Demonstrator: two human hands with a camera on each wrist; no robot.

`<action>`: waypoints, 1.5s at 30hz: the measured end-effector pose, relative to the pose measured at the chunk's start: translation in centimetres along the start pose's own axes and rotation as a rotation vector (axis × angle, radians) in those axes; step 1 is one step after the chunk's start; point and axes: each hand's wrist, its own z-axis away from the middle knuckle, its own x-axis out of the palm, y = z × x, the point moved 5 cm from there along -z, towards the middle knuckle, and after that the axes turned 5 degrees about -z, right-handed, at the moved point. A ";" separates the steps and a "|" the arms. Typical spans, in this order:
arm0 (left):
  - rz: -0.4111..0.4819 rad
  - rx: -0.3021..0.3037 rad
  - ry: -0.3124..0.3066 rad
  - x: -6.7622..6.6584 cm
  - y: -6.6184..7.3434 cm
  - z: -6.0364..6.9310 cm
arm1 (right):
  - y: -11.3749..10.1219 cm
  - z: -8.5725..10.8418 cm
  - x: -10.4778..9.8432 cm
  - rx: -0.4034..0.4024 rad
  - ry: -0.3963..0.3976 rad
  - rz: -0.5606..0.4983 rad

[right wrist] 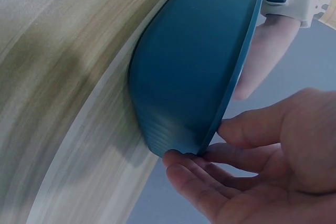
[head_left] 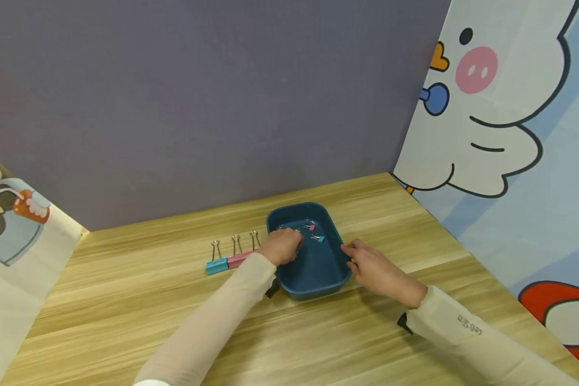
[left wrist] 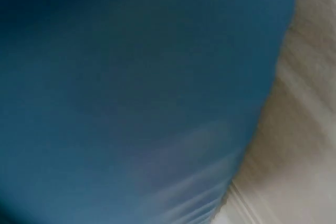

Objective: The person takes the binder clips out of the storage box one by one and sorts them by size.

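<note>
A dark blue plastic basin [head_left: 313,268] stands on the wooden table. Inside it lie a small pink binder clip [head_left: 311,227] and a small teal binder clip [head_left: 320,239]. My left hand [head_left: 282,245] reaches over the basin's left rim, fingers bent down inside; whatever the fingertips touch is hidden. At the opposite side, my right hand [head_left: 372,267] pinches the rim, its thumb on the edge and fingers beneath in the right wrist view. Left of the basin, a larger teal binder clip [head_left: 217,266] adjoins a pink binder clip [head_left: 237,260], handles raised.
Another pair of wire handles [head_left: 255,239] rises beside the left hand, its clip body mostly hidden. A grey panel [head_left: 222,107] stands along the back of the table [head_left: 125,300]. Cartoon-printed walls [head_left: 506,150] flank the left and right sides.
</note>
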 end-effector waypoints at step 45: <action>0.220 0.133 0.255 -5.9 -1.6 7.6 | -0.1 0.1 -0.1 0.009 0.005 0.008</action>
